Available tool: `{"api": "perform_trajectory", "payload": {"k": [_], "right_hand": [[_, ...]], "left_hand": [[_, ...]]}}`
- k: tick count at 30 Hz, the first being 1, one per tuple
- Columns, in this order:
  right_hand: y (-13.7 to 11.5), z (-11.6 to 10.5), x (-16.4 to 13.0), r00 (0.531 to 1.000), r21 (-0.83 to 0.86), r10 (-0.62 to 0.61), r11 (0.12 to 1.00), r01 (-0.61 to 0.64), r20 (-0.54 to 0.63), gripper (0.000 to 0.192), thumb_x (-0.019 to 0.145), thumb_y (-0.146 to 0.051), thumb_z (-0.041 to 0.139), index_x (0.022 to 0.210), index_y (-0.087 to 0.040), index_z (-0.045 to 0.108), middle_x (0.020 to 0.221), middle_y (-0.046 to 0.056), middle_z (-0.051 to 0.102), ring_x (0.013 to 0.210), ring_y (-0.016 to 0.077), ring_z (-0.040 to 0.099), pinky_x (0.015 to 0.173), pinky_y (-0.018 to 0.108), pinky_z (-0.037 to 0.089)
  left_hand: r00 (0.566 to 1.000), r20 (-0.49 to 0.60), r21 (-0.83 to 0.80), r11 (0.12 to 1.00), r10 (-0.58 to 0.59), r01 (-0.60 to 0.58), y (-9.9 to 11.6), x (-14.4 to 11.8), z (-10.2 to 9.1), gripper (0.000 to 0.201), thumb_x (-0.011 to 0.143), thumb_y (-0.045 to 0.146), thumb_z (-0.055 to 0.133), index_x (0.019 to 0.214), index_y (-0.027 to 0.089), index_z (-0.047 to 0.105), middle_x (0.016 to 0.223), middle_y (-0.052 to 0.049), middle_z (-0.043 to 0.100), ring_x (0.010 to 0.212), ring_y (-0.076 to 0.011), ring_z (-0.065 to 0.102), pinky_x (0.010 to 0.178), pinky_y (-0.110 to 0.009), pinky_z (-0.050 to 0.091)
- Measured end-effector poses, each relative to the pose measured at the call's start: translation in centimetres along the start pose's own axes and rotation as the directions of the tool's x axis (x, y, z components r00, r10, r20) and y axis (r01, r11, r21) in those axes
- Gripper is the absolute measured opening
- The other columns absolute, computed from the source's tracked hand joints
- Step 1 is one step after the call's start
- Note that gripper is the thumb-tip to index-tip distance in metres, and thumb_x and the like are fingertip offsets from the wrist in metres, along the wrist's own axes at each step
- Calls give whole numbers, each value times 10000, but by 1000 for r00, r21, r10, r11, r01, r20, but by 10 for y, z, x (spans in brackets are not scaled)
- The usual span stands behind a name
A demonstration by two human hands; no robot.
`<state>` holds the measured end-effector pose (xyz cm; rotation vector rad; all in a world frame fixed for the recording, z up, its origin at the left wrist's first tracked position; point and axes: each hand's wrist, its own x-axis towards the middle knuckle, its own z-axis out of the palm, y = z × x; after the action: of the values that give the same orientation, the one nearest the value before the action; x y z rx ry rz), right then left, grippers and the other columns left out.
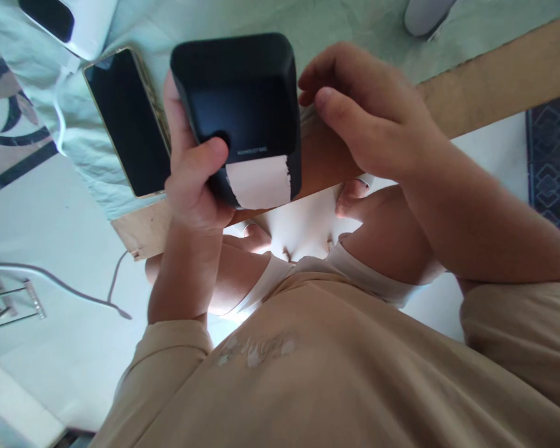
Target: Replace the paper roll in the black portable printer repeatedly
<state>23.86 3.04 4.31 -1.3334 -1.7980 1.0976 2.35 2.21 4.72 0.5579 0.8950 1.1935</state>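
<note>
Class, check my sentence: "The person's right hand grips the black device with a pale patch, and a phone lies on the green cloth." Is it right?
One part is wrong: the head view shows the left hand gripping the black device with a pale patch. A phone does lie on the green cloth.

Soft, cool, diffuse light leaves few hard shadows. The white floor (303, 230) is brightest, nearly washed out around the centre and seven o'clock, while the tan shirt (317, 373) at six o'clock sits dimmer. At eleven o'clock, the black device (240, 118) carries blurred lettering (252, 151). Wide-angle distortion stretches the right forearm (485, 211) at three o'clock.
</note>
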Motion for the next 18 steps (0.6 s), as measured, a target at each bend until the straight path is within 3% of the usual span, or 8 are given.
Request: {"api": "perform_trajectory", "payload": {"k": [3, 5, 8, 10, 12, 15, 18], "right_hand": [[-3, 2, -1, 999, -24, -28, 999, 28, -17, 528, 994, -411, 411, 1352, -68, 592, 1230, 24, 688, 1153, 99, 624, 1086, 297, 467], [-7, 3, -1, 997, -10, -67, 998, 67, -22, 582, 1000, -384, 411, 1452, -32, 512, 1403, 47, 622, 1259, 72, 588, 1149, 249, 474], [-14, 5, 0, 993, 8, -115, 993, 115, 6, 701, 1020, -399, 413, 1575, 25, 349, 1601, 92, 473, 1388, 49, 509, 1170, 189, 486], [-18, 8, 1, 986, 27, -161, 987, 161, 38, 739, 1034, -415, 408, 1591, 55, 288, 1632, 112, 427, 1451, 50, 478, 1176, 173, 489], [-19, 11, 4, 972, 22, -228, 974, 227, 62, 751, 1037, -429, 415, 1562, 97, 305, 1600, 136, 454, 1494, 68, 462, 1260, 204, 437], [-16, 18, 9, 949, -21, -301, 952, 304, 91, 799, 1029, -470, 429, 1526, 145, 320, 1585, 189, 465, 1518, 105, 443, 1375, 275, 311], [-13, 24, 13, 938, 57, -326, 945, 321, 117, 857, 1014, -484, 443, 1540, 168, 264, 1636, 230, 393, 1558, 133, 404, 1406, 322, 294]], "left_hand": [[991, 59, 35, 992, 118, -120, -1, 10, 3, 651, 1035, 195, 17, 1050, 259, 665, 1089, -43, 758, 1347, -238, 667, 1229, -435, 458], [991, 57, 26, 992, 120, -122, -4, 16, 0, 681, 986, 172, -58, 1086, 240, 612, 1060, -66, 739, 1239, -229, 714, 1254, -422, 457], [984, 126, 11, 992, 123, -126, -8, 19, -10, 554, 919, 107, 70, 1233, 188, 519, 1124, -82, 723, 1157, -221, 739, 1300, -442, 420], [967, 224, 22, 991, 125, -133, -10, 18, -16, 522, 904, 101, 181, 1298, 165, 517, 1170, -67, 723, 1161, -185, 735, 1302, -396, 412], [955, 256, 8, 987, 154, -161, -11, 16, -21, 515, 928, 94, 234, 1328, 137, 554, 1160, -39, 728, 1154, -136, 733, 1282, -321, 416], [956, 232, -16, 984, 179, -180, -11, 14, -20, 553, 952, 36, 215, 1319, 119, 620, 1113, -17, 731, 1141, -107, 739, 1256, -282, 423], [977, 119, -6, 984, 178, -179, -12, 13, -16, 444, 940, 43, 347, 1234, 122, 670, 961, -20, 730, 1076, -153, 746, 1230, -304, 460]]}}
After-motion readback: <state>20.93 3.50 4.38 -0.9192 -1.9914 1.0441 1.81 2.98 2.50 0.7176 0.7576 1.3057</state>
